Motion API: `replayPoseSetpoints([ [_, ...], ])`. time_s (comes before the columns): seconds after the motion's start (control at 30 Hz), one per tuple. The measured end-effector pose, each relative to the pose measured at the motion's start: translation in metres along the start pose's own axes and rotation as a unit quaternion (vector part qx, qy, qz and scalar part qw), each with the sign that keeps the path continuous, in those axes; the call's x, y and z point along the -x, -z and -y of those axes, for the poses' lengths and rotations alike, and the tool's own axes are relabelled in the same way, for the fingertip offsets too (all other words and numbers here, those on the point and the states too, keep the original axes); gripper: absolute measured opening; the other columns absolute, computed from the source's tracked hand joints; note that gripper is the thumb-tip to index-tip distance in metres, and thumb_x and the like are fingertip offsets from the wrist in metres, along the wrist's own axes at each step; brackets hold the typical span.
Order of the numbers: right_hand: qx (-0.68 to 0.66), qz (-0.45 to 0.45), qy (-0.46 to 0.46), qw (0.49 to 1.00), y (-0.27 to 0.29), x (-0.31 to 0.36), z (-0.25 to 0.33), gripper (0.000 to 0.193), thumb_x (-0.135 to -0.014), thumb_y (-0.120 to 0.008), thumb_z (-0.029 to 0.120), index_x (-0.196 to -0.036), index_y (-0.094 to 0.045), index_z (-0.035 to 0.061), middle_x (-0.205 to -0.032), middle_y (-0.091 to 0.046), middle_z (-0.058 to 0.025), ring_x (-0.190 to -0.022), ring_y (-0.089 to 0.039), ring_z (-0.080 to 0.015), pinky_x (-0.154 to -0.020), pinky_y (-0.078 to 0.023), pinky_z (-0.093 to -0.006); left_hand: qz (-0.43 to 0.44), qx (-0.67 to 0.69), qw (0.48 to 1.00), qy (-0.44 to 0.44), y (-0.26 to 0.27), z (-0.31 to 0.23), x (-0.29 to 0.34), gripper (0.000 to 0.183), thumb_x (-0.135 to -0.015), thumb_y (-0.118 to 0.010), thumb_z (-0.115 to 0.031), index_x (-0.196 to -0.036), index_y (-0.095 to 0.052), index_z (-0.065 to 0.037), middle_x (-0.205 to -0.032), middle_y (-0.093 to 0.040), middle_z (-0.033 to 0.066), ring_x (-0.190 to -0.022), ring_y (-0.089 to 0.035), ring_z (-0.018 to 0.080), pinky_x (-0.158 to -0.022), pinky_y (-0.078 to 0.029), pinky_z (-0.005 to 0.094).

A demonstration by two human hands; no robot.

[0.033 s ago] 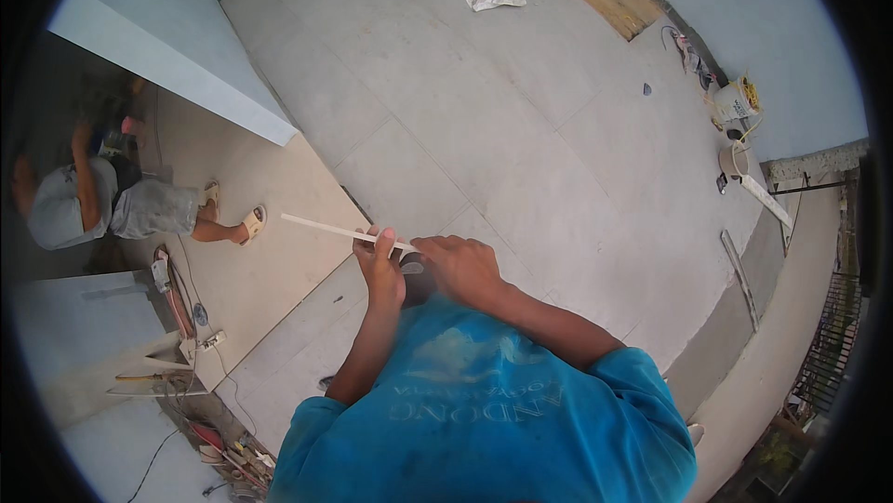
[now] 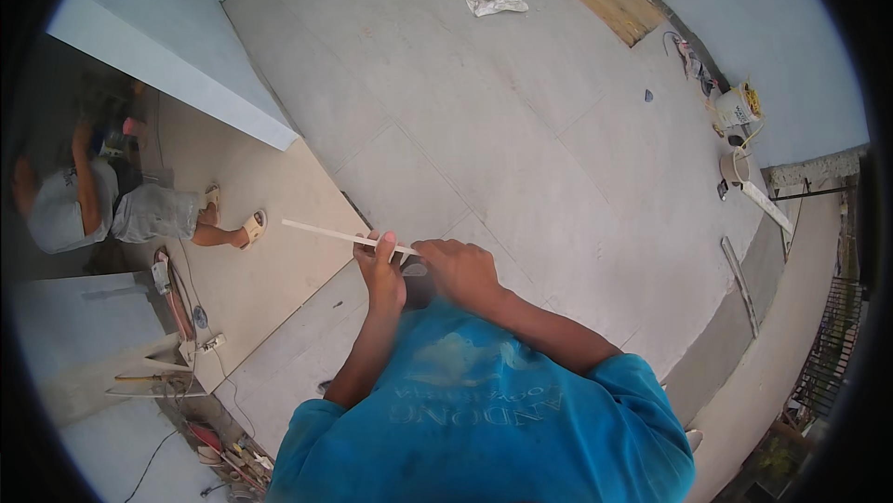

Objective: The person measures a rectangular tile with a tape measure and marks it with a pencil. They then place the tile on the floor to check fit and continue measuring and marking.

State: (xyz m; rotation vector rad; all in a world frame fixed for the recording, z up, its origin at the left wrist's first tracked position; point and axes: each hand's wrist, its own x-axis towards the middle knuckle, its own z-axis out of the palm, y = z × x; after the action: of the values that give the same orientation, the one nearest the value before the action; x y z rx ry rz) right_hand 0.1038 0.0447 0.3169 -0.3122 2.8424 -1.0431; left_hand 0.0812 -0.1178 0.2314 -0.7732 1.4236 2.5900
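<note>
Nothing has visibly shifted since the earlier frame. From the head view, the left hand [image 2: 381, 266] grips a thin white strip [image 2: 321, 231], held level above the tiled floor [image 2: 521, 131], and the right hand [image 2: 460, 266] is clenched on its near end. Another person [image 2: 112, 210] crouches well apart.

Two hands [image 2: 381, 266] [image 2: 460, 266] grip one thin white strip [image 2: 326, 234]; one crumpled rag [image 2: 495, 0], two buckets [image 2: 735, 105] [image 2: 734, 166] nearby.

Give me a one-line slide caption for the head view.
Both hands, left hand and right hand, hold a thin white strip above large grey floor tiles.
</note>
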Motion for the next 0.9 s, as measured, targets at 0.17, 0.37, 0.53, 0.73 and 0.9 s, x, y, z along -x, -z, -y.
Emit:
replayPoseSetpoints([
  [0.17, -0.022, -0.051, -0.006, 0.998, -0.005, -0.071, -0.047, 0.015, -0.089, -0.061, 0.018, -0.103, -0.064, 0.0132, -0.088, -0.068, -0.0035, -0.08, -0.068, -0.0239, -0.068, -0.053, -0.0406, -0.048, 0.001, 0.999, 0.008, -0.059, 0.004, -0.062, 0.088, -0.084, -0.078, -0.022, -0.144, -0.017, -0.005, -0.134, -0.034, 0.0108, -0.116, -0.046, 0.0234, -0.095, -0.045, 0.0421],
  [0.37, 0.062, -0.066, 0.014, 0.996, 0.053, -0.211, -0.122, 0.014, -0.084, -0.064, 0.016, -0.098, -0.064, 0.0141, -0.086, -0.068, 0.0003, -0.08, -0.067, -0.0185, -0.064, -0.049, -0.0348, -0.037, -0.065, 0.988, 0.133, -0.123, -0.01, -0.182, 0.079, -0.088, -0.072, -0.038, -0.142, -0.027, -0.004, -0.134, -0.037, 0.0114, -0.12, -0.046, 0.0249, -0.097, -0.043, 0.0432],
  [0.53, 0.186, -0.051, 0.052, 0.98, 0.119, -0.321, -0.18, 0.023, -0.076, -0.068, 0.016, -0.098, -0.061, 0.0151, -0.082, -0.064, 0.0028, -0.079, -0.066, -0.0164, -0.061, -0.045, -0.0347, 0.156, -0.394, 0.903, 0.07, -0.184, -0.092, -0.259, 0.061, -0.085, -0.076, -0.037, -0.129, -0.05, -0.005, -0.126, -0.053, 0.0117, -0.116, -0.052, 0.0236, -0.094, -0.043, 0.0411],
  [0.73, 0.245, 0.038, 0.07, 0.966, 0.188, -0.433, -0.208, 0.023, -0.078, -0.068, 0.019, -0.1, -0.062, 0.0159, -0.087, -0.066, 0.0038, -0.082, -0.066, -0.0154, -0.063, -0.046, -0.0347, 0.302, -0.62, 0.579, -0.435, -0.336, -0.16, -0.371, 0.045, -0.075, -0.083, -0.03, -0.11, -0.063, -0.009, -0.104, -0.066, 0.0097, -0.094, -0.064, 0.0272, -0.079, -0.048, 0.0381],
  [0.9, 0.229, 0.053, 0.085, 0.968, 0.228, -0.533, -0.247, 0.024, -0.079, -0.069, 0.018, -0.103, -0.065, 0.0152, -0.089, -0.067, 0.0027, -0.084, -0.066, -0.0184, -0.068, -0.049, -0.0357, 0.34, -0.688, 0.589, -0.254, -0.377, -0.14, -0.487, 0.036, -0.077, -0.081, -0.036, -0.096, -0.068, -0.009, -0.081, -0.069, 0.0107, -0.075, -0.067, 0.0307, -0.067, -0.05, 0.039],
])
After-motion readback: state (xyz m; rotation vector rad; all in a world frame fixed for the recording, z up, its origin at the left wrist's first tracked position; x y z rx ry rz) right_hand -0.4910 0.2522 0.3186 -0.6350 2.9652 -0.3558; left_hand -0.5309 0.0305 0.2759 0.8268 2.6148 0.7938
